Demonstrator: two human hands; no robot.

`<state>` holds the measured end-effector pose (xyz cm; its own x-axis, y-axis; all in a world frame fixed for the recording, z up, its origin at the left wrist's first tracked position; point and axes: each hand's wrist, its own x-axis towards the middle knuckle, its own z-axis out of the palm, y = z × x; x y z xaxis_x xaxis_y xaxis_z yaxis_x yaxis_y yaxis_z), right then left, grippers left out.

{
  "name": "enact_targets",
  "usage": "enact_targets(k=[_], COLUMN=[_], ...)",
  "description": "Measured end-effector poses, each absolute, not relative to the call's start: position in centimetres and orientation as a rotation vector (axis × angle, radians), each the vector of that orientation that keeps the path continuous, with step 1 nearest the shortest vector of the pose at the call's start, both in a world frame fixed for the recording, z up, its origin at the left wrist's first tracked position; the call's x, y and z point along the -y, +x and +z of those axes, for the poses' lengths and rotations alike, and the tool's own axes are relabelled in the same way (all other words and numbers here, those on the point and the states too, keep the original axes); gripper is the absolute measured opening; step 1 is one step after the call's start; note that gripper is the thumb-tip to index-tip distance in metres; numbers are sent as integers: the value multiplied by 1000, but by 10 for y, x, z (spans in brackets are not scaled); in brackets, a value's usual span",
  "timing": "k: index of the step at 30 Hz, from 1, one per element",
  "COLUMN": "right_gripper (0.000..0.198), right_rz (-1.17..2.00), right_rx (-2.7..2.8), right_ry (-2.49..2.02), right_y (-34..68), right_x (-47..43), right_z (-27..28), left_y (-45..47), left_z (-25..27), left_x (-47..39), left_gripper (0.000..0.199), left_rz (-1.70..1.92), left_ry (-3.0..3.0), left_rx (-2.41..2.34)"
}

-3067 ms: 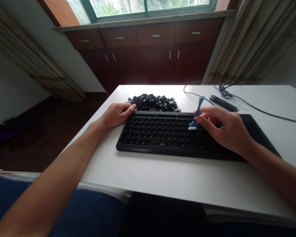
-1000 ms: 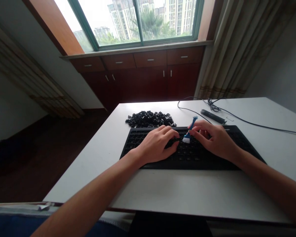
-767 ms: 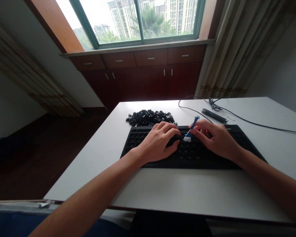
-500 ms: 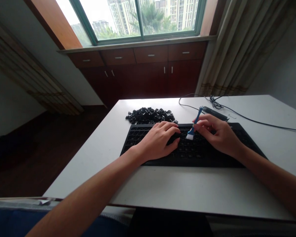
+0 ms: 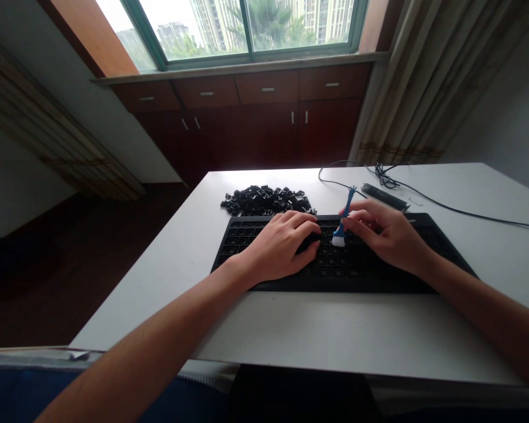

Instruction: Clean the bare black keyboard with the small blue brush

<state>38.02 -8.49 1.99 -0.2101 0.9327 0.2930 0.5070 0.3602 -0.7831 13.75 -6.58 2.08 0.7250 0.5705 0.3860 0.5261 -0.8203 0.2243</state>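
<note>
1. The keyboard (image 5: 335,258) lies on the table (image 5: 335,341).
2. The keycap pile (image 5: 267,200) sits behind its left end.
3. The cable (image 5: 445,205) runs behind its right end.

No lettering, label, brand or number can be read anywhere. The flat black plastic keyboard (image 5: 335,258) on the white table (image 5: 335,335) has bare key sockets; any print on its frame is perhaps too small to read.

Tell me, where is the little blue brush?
In the head view, the blue brush is pinched in the right hand, bristles down on the middle of the black keyboard, beside the left hand.
</note>
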Motion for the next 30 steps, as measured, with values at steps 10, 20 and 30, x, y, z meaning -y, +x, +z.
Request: enact_targets(k=[10,20,30], right_gripper=[29,26,27], right_rz=[562,428,366], right_rx=[1942,2002,2036], right_ry=[-1297,-1312,-1306], right_y=[380,380,381], right_x=[87,86,86], right_z=[22,22,21], left_y=[138,138,138], left_z=[21,20,20], left_x=[66,66,66], left_gripper=[25,26,26], left_rz=[686,671,680], left_ry=[2823,2824,2818], left_rx=[-910,-908,-907])
